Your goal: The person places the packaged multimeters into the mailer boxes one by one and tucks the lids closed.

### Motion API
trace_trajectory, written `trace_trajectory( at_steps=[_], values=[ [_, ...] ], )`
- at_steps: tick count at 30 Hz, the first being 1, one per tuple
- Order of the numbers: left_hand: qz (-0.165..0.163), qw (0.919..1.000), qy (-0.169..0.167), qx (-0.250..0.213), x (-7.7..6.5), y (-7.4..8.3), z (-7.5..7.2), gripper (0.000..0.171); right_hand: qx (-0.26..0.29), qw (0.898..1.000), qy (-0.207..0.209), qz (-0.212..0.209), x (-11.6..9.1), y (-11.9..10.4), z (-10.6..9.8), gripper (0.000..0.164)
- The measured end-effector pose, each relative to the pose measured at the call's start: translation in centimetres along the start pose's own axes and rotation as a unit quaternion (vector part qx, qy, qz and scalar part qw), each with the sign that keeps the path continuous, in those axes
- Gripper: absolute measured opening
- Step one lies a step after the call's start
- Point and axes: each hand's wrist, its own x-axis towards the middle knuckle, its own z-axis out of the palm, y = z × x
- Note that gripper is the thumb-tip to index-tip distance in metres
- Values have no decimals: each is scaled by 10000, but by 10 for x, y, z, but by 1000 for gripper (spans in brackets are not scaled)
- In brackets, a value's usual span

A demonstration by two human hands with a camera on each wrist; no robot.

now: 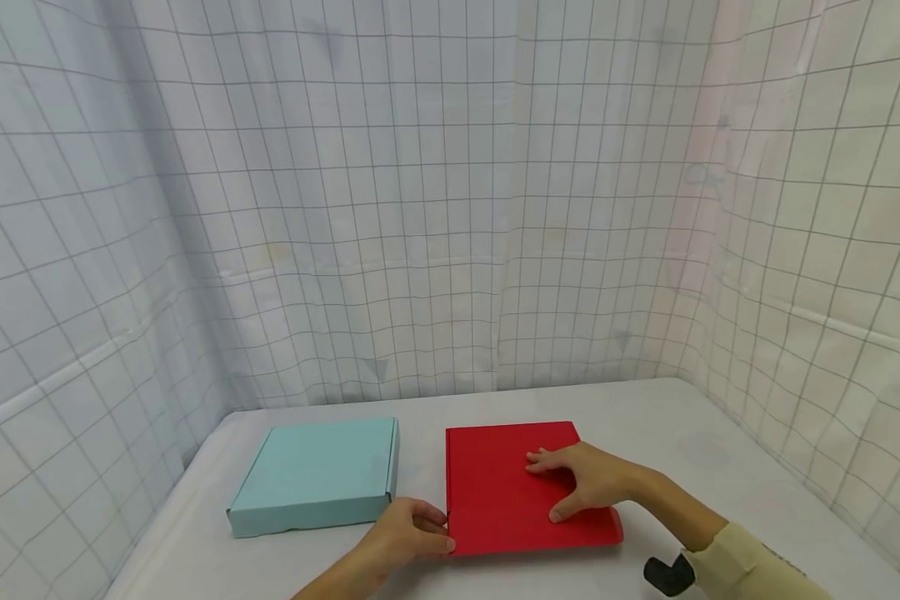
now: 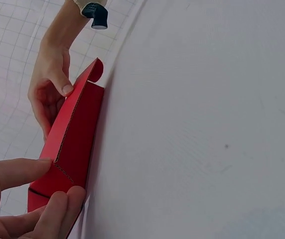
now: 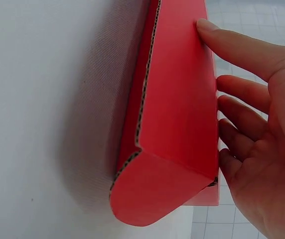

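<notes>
A flat red cardboard box (image 1: 487, 492) lies on the table, with its front flap and a rounded side tab (image 3: 142, 196) sticking out at the front right. My left hand (image 1: 407, 531) grips the box's front left corner. In the left wrist view its thumb presses the flap's edge and the other fingers lie against the side. Spread over the right part of the lid, my right hand (image 1: 588, 477) rests with thumb and fingertips on the red surface. In the right wrist view the thumb (image 3: 232, 45) touches the flap and the fingers lie along the box's far edge.
A closed light blue cardboard box (image 1: 322, 467) lies to the left of the red one. The table (image 1: 690, 450) has a white cover. White curtains with a grid pattern (image 1: 435, 208) enclose it at the back and both sides. A dark wrist device (image 1: 669, 575) hangs at my right sleeve.
</notes>
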Motion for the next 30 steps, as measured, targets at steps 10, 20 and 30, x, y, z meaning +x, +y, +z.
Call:
trace_trajectory(
  at_steps=[10,20,30],
  values=[
    [152,9975,125,682,-2,4,2,28,-10,9998,10,-196,-4,1,2,69],
    [351,9901,282,1333,-2,12,3,38,-218,9991,198,-318,-7,2,-6,65],
    [1238,9621,754,2310,1,24,3,51,-257,9954,787,-483,-32,15,-14,59]
  ],
)
